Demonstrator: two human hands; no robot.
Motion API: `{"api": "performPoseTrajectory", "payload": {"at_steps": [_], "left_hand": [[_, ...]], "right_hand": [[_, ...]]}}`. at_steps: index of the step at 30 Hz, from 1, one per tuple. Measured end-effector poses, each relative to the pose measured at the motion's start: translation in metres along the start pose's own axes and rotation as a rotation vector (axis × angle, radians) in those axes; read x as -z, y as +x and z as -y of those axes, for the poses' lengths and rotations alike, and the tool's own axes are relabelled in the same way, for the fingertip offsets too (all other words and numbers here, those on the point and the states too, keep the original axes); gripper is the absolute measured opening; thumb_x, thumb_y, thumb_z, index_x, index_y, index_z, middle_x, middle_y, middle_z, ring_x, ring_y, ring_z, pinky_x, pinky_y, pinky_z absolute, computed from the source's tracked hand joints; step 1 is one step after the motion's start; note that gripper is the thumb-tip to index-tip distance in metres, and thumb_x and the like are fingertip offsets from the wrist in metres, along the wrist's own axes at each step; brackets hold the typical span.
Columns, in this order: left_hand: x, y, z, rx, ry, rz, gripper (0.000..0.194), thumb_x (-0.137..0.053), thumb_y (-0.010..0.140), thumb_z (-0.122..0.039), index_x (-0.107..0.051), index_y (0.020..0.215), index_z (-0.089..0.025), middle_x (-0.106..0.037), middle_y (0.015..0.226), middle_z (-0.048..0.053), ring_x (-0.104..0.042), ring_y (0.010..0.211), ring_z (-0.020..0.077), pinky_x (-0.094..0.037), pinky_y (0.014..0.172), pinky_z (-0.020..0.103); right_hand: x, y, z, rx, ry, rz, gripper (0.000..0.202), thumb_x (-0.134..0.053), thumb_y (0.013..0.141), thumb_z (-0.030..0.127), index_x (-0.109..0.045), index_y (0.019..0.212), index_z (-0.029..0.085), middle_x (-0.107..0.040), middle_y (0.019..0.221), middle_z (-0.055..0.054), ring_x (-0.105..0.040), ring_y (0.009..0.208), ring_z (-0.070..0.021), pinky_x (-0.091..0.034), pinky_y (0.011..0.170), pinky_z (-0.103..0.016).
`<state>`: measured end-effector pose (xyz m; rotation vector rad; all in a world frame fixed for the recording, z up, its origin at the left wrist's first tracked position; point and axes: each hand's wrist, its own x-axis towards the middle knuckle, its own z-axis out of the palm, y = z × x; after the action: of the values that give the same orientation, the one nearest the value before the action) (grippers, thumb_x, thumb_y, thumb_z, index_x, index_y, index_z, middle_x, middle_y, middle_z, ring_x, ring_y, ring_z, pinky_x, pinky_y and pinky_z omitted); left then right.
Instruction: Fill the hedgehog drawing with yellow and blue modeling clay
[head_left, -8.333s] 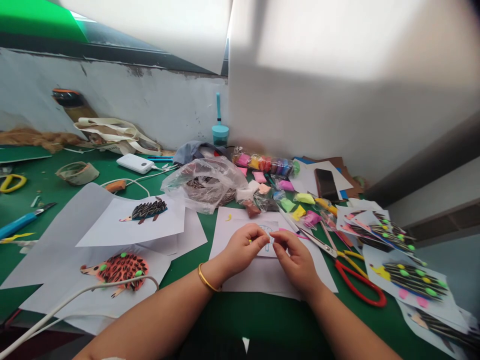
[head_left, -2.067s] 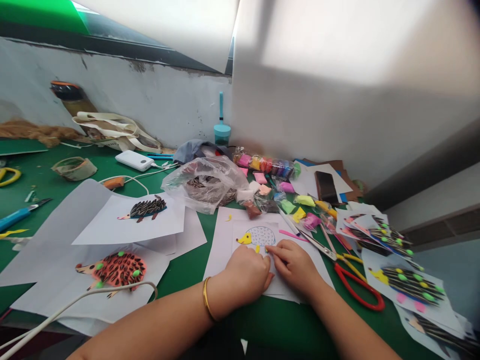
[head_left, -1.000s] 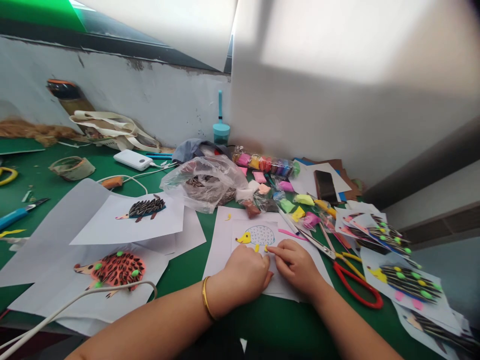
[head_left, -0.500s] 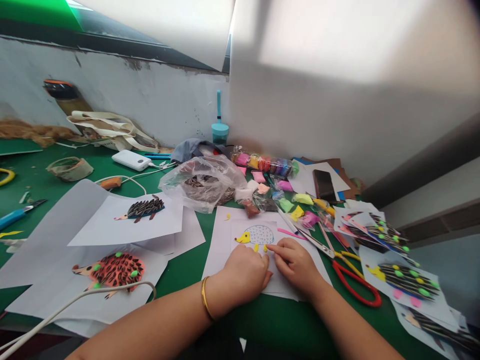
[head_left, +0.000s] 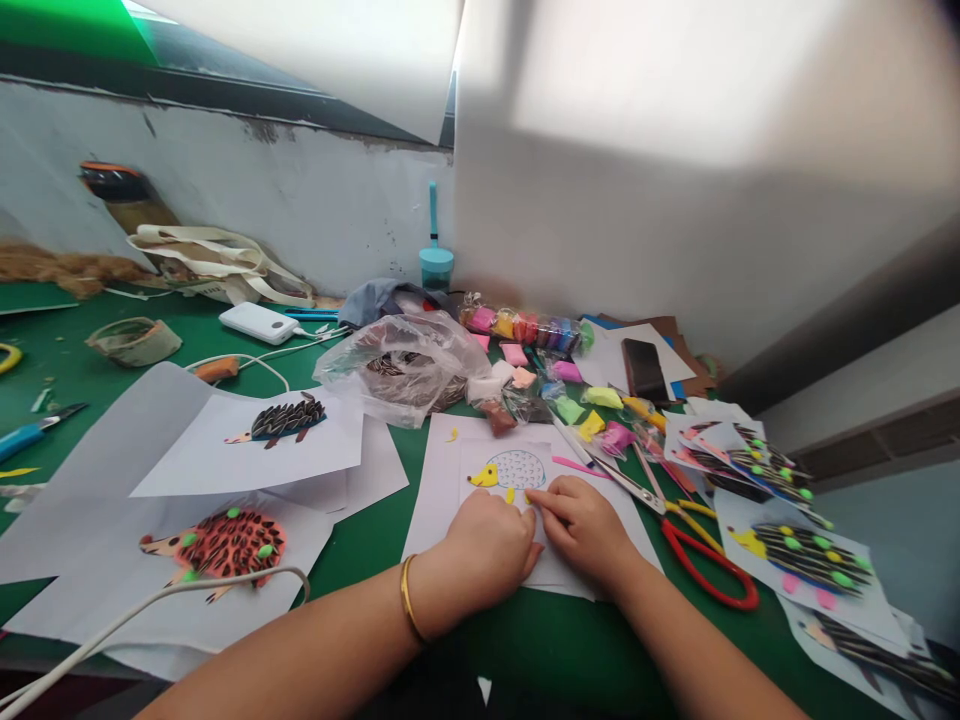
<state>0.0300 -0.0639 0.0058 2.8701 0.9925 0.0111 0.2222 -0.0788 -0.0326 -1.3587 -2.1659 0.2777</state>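
Observation:
A hedgehog drawing (head_left: 517, 468) on a small white sheet lies in front of me, its body outlined in blue with short marks inside. Yellow clay covers its head (head_left: 487, 477), and a yellow clay leg (head_left: 511, 495) sits below the body. My right hand (head_left: 589, 530) stretches its index finger onto the second yellow leg, largely covering it; the other fingers are bent. My left hand (head_left: 484, 550), with a gold bangle at the wrist, rests curled on the sheet just below the first leg. Nothing shows in its fingers.
Red-handled scissors (head_left: 709, 560) lie right of the sheet. Behind are clay packets (head_left: 568, 410) and a clear bag of seeds (head_left: 405, 370). Finished hedgehog pictures lie left (head_left: 236, 545) and right (head_left: 810, 560). A white cable (head_left: 172, 590) crosses the left papers. A phone (head_left: 643, 370) lies behind.
The view has shifted very slightly. My right index finger has moved a little further over the second yellow leg, covering more of it. My left hand stays curled in place.

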Motion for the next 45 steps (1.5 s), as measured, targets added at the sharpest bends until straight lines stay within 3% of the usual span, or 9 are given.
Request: {"api": "performPoseTrajectory", "payload": {"at_steps": [16,30,45], "left_hand": [[-0.0058,0.0005,0.0015,-0.002,0.016,-0.024,0.037,-0.049,0.091,-0.044,-0.063,0.105,-0.012,-0.07,0.082,0.013,-0.066,0.076,0.0288,-0.049,0.07,0.042],[-0.0043,0.0002,0.0016,0.002,0.004,-0.035,0.036,-0.05,0.091,-0.044,-0.064,0.105,-0.013,-0.07,0.081,0.012,-0.067,0.075,0.0292,-0.049,0.069,0.042],[-0.0043,0.0,0.0006,0.004,0.005,-0.045,0.036,-0.05,0.092,-0.043,-0.066,0.099,-0.011,-0.07,0.08,0.013,-0.067,0.075,0.0289,-0.048,0.07,0.042]], "right_hand": [[0.0007,0.0008,-0.0019,-0.049,0.033,-0.007,0.033,-0.051,0.089,0.014,-0.073,0.114,0.021,-0.066,0.088,-0.007,-0.062,0.082,-0.0203,-0.052,0.074,-0.034],[0.0022,-0.001,0.0006,-0.003,0.026,-0.019,0.031,-0.054,0.084,0.012,-0.076,0.102,0.022,-0.066,0.084,-0.007,-0.061,0.079,-0.0193,-0.051,0.073,-0.034],[0.0036,-0.0013,0.0021,0.041,0.031,0.022,0.031,-0.054,0.084,0.012,-0.076,0.103,0.023,-0.066,0.086,-0.007,-0.06,0.081,-0.0197,-0.049,0.074,-0.035]]}}
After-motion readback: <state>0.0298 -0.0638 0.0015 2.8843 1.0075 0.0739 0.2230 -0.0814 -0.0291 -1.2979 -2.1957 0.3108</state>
